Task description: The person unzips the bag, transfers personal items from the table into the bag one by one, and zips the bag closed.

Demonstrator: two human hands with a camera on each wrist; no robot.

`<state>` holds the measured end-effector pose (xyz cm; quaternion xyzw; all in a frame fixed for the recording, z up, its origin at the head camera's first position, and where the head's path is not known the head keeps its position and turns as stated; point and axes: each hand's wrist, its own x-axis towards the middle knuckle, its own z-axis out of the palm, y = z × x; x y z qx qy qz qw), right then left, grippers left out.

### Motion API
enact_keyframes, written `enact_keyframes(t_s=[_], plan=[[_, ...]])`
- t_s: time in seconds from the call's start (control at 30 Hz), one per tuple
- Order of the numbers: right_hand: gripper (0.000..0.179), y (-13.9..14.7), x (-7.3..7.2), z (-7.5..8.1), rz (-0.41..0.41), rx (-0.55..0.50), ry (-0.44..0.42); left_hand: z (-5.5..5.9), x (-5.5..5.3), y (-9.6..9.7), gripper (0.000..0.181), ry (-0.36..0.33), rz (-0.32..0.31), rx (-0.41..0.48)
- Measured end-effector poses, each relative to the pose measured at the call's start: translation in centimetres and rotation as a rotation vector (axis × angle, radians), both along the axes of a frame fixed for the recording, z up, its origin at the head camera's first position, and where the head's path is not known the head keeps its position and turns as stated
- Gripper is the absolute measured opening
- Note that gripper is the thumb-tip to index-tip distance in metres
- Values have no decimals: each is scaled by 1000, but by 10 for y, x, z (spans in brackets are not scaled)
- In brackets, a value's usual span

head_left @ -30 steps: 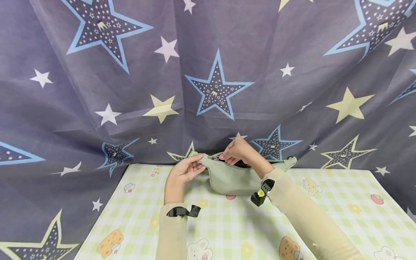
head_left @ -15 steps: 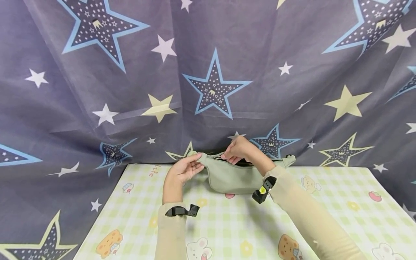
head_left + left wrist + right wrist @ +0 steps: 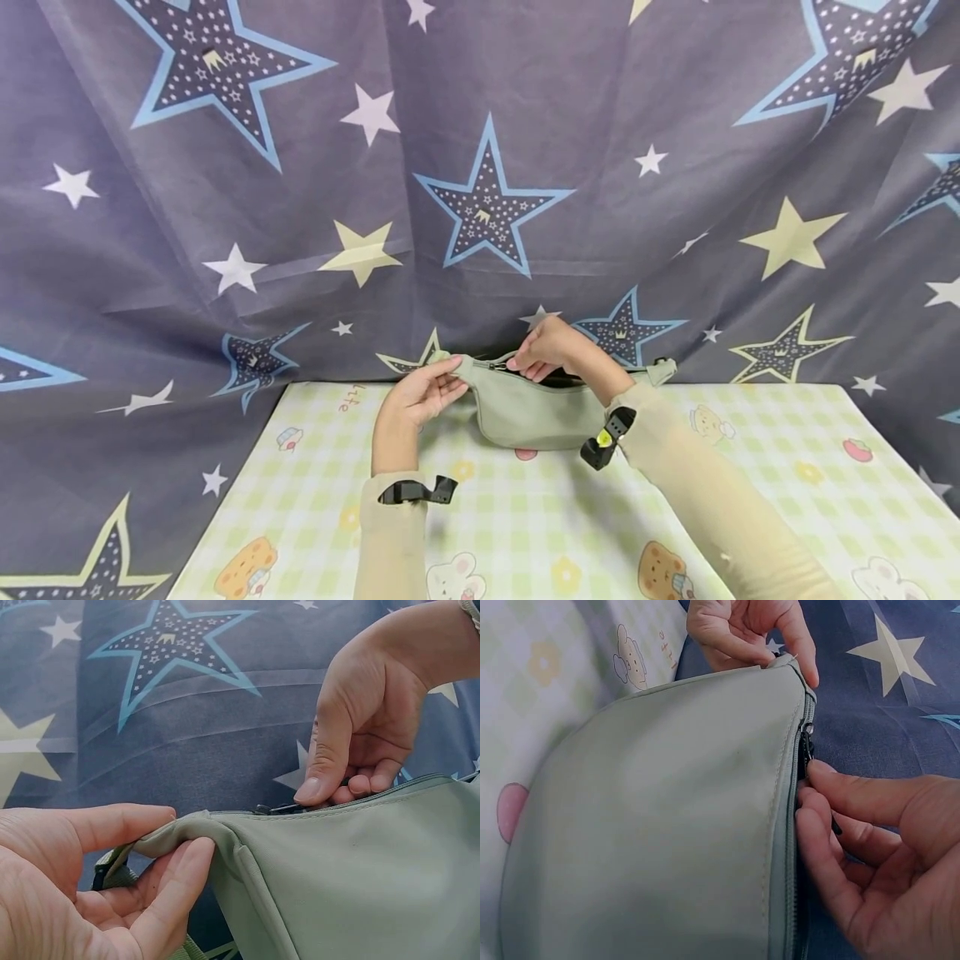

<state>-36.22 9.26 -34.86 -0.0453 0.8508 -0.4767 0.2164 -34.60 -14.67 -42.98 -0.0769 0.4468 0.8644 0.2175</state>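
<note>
A sage-green waist bag [image 3: 536, 417] stands on the table against the curtain, its top zipper [image 3: 789, 847] partly open with a dark gap showing in the head view. My left hand [image 3: 425, 393] pinches the bag's left end between thumb and fingers, beside the strap [image 3: 120, 874]. Close to that end, my right hand [image 3: 551, 350] pinches the zipper pull [image 3: 810, 754] between thumb and forefinger. The slider sits near the left end of the zipper. What is inside the bag is hidden.
A checked tablecloth [image 3: 525, 517] with cartoon prints covers the table. Directly behind the bag hangs a dark curtain [image 3: 300, 208] with stars. At the bag's right end a buckle [image 3: 663, 364] shows. Both wrists wear black straps [image 3: 408, 492].
The whole head view has shifted slightly. Both hands keep their grip on the bag and the zipper pull, with hardly any movement between them.
</note>
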Motion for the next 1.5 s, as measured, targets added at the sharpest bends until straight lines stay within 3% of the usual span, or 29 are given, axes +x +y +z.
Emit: enact_keyframes(t_s=[0.67,1.0,1.5], plan=[[12,24,-2,-7,-6,35,-12,-1,0,-5,33,-7,-9,21],[13,28,-5,-6,-5,76,23,3,1,-9,31,-8,0,20],[12,46,-1,-2,6,127,59,1,1,-3,31,8,-35,22]])
